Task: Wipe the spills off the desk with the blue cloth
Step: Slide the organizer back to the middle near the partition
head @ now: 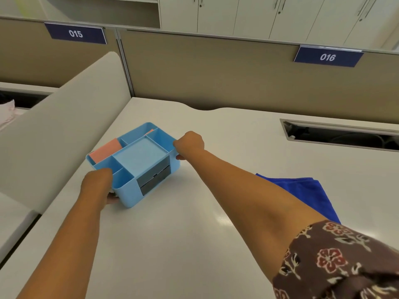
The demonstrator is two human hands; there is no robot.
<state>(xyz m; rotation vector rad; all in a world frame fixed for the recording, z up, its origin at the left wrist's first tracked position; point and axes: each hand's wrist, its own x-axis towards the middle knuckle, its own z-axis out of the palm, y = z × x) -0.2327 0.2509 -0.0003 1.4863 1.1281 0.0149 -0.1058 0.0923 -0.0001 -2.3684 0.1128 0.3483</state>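
A light blue desk organizer with several compartments and dark drawers sits on the white desk near its left side. My left hand grips its near left corner. My right hand grips its far right edge. Pink sticky notes lie in one compartment. The blue cloth lies flat on the desk to the right, partly hidden behind my right forearm. No spill is visible on the desk surface.
A beige partition with signs 015 and 016 runs along the back. A low cream divider borders the desk on the left. A cable slot opens in the desk at the back right.
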